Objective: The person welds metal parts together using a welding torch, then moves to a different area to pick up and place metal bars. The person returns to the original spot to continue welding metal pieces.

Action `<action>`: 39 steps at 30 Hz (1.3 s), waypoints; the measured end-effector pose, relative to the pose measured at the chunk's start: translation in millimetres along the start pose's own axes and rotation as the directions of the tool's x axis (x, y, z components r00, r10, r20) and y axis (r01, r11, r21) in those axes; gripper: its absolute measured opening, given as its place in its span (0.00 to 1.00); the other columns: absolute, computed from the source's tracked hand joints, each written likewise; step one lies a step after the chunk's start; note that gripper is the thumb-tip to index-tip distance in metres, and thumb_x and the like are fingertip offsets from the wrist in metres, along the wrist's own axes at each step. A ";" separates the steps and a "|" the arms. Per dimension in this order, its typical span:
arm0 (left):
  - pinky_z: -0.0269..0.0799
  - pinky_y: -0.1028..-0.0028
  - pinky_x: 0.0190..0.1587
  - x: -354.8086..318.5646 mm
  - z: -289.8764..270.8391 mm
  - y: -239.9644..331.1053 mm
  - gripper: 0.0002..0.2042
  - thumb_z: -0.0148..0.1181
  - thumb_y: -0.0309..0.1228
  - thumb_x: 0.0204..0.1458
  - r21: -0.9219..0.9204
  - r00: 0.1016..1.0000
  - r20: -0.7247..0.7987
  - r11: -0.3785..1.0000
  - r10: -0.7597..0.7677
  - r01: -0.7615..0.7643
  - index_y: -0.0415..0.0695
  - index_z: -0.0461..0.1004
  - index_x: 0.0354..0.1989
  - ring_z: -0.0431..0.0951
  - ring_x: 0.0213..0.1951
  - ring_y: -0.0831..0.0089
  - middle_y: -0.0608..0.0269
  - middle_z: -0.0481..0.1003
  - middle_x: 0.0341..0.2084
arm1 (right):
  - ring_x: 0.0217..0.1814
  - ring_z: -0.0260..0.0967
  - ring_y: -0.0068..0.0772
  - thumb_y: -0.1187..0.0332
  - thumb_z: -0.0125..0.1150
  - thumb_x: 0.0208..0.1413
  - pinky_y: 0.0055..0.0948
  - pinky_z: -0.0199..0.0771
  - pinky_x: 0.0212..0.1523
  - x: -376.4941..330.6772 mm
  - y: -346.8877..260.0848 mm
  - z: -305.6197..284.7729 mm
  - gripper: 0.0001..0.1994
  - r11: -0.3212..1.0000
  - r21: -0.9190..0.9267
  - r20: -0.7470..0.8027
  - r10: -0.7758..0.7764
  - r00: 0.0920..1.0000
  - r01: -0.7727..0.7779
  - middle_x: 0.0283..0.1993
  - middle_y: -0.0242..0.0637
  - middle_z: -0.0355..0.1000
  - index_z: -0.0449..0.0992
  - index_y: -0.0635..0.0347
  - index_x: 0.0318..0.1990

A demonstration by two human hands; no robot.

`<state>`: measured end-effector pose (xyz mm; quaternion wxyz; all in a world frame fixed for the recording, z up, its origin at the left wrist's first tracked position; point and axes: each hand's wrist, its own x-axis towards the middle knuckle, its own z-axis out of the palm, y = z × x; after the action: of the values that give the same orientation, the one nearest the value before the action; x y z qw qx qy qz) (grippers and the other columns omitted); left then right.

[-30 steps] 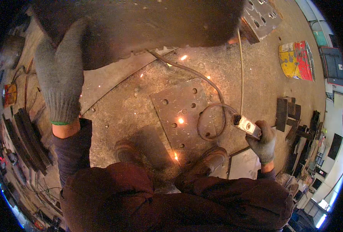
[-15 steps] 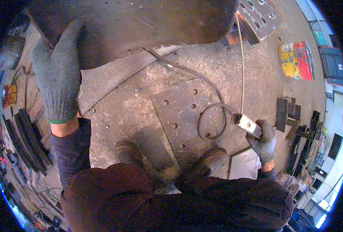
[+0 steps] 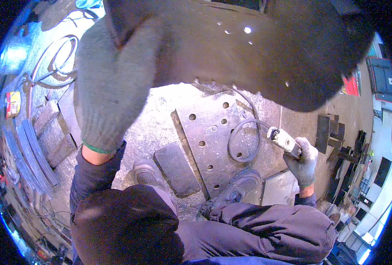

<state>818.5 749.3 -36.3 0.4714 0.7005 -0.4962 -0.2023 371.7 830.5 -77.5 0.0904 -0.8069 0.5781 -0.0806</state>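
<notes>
Carton-like box (image 3: 13,104): red and yellow, small and squarish, at the far left; one.
Curved strips (image 3: 32,152): long, narrow, smooth-edged, bent by the lens, laid side by side; at least two, too crowded for an exact count.
Left hand (image 3: 112,86): gloved in coarse grey knit with a green cuff edge, closed on the dark panel's left edge, thumb on the near face; slightly blurred.
Dark panel (image 3: 213,57): brown, broad and stiff-looking, ragged along the lower edge, raised above the floor across the upper middle; one, with about five pale spots.
Shoes (image 3: 145,174): dark, with ribbed or patterned uppers, on either side of the small plate; two.
Small plate (image 3: 177,170): dark, flat, rectangular, lying between the shoes; one.
Drilled plate (image 3: 209,150): grey metal, scuffed, flat on the floor; one, with at least seven round holes.
Cable (image 3: 229,143): dark, rubbery-looking, curled into one loop over the drilled plate, running to the tool.
Tool (image 3: 284,140): pale, worn, block-shaped, right of the loop; one.
Right hand (image 3: 303,161): gloved in matching grey knit, wrapped around the tool's rear end.
Drum (image 3: 351,86): red, mostly hidden behind the panel; one.
</notes>
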 end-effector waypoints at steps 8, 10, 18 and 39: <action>0.80 0.69 0.37 -23.0 14.5 40.9 0.11 0.62 0.30 0.61 -0.126 0.974 0.190 0.987 0.127 -0.104 0.34 0.82 0.43 0.85 0.33 0.69 0.55 0.85 0.32 | 0.43 0.78 0.52 0.68 0.75 0.36 0.43 0.75 0.44 -9.3 6.8 0.7 0.25 0.997 -0.057 0.024 0.055 0.998 -0.054 0.38 0.43 0.79 0.80 0.58 0.47; 0.81 0.70 0.37 -28.5 17.0 49.8 0.11 0.61 0.29 0.61 -0.213 0.971 0.220 0.976 0.096 -0.048 0.34 0.82 0.43 0.86 0.33 0.69 0.55 0.85 0.32 | 0.43 0.78 0.52 0.68 0.76 0.36 0.43 0.75 0.44 -11.0 12.4 2.7 0.26 0.998 -0.065 0.010 0.026 1.000 -0.026 0.40 0.42 0.80 0.80 0.58 0.48; 0.80 0.68 0.36 -31.4 32.6 28.4 0.12 0.61 0.32 0.61 -0.339 0.992 0.120 0.941 0.032 0.010 0.34 0.83 0.44 0.86 0.32 0.67 0.54 0.85 0.32 | 0.39 0.77 0.51 0.66 0.78 0.36 0.44 0.76 0.41 -10.2 11.2 3.3 0.25 0.996 -0.082 0.003 0.018 1.000 -0.017 0.39 0.44 0.79 0.80 0.57 0.47; 0.78 0.69 0.36 -16.3 10.4 44.4 0.11 0.62 0.32 0.60 -0.097 0.940 0.242 0.970 0.242 -0.225 0.36 0.82 0.43 0.84 0.33 0.71 0.56 0.85 0.31 | 0.42 0.81 0.46 0.74 0.72 0.41 0.37 0.79 0.44 -8.1 13.4 1.6 0.24 0.999 0.015 0.007 -0.030 1.000 0.030 0.43 0.45 0.81 0.80 0.59 0.51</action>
<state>781.4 756.2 -6.0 0.4488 0.5888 -0.6244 -0.2491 357.3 834.1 -82.5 0.0971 -0.8151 0.5650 -0.0833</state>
